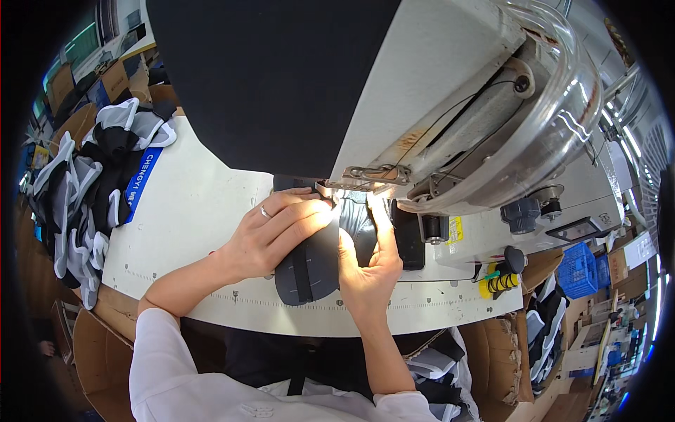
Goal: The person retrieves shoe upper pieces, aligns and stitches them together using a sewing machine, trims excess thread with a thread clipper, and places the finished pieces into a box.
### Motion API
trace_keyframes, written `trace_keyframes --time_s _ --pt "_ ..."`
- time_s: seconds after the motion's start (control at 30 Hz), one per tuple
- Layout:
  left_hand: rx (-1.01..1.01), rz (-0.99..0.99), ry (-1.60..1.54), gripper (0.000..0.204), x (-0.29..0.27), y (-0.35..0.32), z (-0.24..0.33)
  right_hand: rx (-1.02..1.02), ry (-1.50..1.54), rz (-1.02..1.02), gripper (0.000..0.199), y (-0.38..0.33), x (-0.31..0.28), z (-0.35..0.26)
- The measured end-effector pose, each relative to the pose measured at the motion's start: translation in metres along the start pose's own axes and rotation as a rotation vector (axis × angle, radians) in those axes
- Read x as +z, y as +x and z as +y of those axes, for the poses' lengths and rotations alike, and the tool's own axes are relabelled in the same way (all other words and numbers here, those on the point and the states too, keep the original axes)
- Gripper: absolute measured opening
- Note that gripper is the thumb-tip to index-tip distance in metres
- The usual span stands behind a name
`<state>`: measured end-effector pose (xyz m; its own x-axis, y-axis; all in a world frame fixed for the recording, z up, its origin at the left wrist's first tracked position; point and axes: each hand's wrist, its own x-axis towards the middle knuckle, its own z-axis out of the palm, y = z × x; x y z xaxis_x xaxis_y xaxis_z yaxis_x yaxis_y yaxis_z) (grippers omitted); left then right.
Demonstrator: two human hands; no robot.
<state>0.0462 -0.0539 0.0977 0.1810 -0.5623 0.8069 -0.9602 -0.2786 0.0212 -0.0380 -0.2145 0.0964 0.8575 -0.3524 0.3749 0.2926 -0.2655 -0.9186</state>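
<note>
Both forearms came in from below, white sleeves pushed up toward the elbows. The left hand (271,235) lay palm down, fingers stretched flat and close together, pointing to the right, a ring on one finger. The right hand (365,260) stood just beside it, thumb and fingers reaching upward, fingertips pressed down, wrist slightly bent. The two hands nearly touched.

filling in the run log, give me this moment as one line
left hand: flat on dark grey fabric piece | right hand: pinching its edge by the needle | sewing machine above | pile of grey-black pieces at left
</note>
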Motion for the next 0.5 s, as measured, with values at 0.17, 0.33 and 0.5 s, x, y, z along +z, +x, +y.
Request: trace_keyframes --time_s 0.17,0.33,0.5 --pt "0.031 0.019 0.043 0.040 0.0039 -0.0009 -0.0010 -0.027 -0.045 -0.009 0.055 0.0011 -0.0008 0.0001" --pt "-0.004 0.001 -0.019 0.038 0.0032 0.0008 -0.0001 0.107 0.098 0.016 0.054 0.0011 0.0002 -0.0001" --pt "0.014 -0.027 -0.014 0.039 -0.0041 0.0050 0.0030 -0.011 0.035 0.039 0.055 0.0015 0.0009 0.0025"
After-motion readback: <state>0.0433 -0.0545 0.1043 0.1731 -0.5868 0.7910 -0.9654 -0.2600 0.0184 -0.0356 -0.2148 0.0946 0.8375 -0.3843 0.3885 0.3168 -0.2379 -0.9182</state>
